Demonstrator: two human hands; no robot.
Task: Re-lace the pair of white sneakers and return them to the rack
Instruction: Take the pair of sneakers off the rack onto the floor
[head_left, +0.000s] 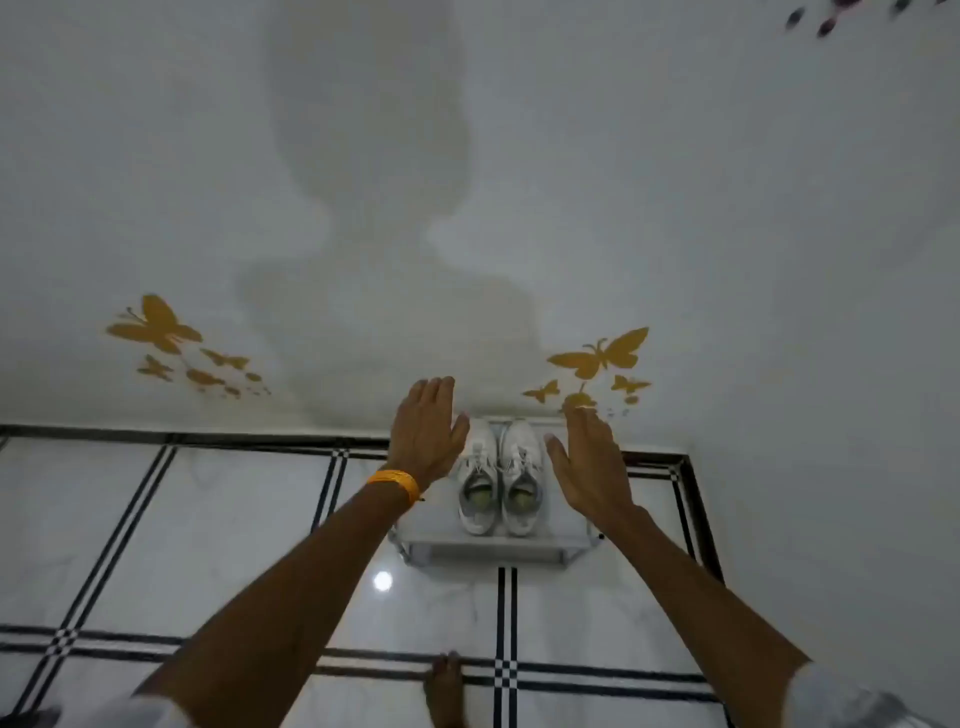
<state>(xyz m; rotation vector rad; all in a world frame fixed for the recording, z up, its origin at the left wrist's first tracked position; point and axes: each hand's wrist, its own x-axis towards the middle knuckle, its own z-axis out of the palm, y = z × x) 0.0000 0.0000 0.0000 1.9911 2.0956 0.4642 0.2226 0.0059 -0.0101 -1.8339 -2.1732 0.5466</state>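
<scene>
Both arms stretched forward over the rack (488, 545). Left hand (427, 431) and right hand (589, 462) flat, fingers spread, palms down, grasping nothing, flanking the white sneakers (500, 478). Pair side by side at the rack's top shelf middle, laced, toes toward the wall. Orange band (396, 482) on left wrist. Glossy tiled floor (208, 519) below.

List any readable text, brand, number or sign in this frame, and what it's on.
None readable.
White sneakers on the rack: no logo or label can be made out.
Orange wristband by the left hand: no print visible.
Wall butterflies: decals, no lettering.
</scene>
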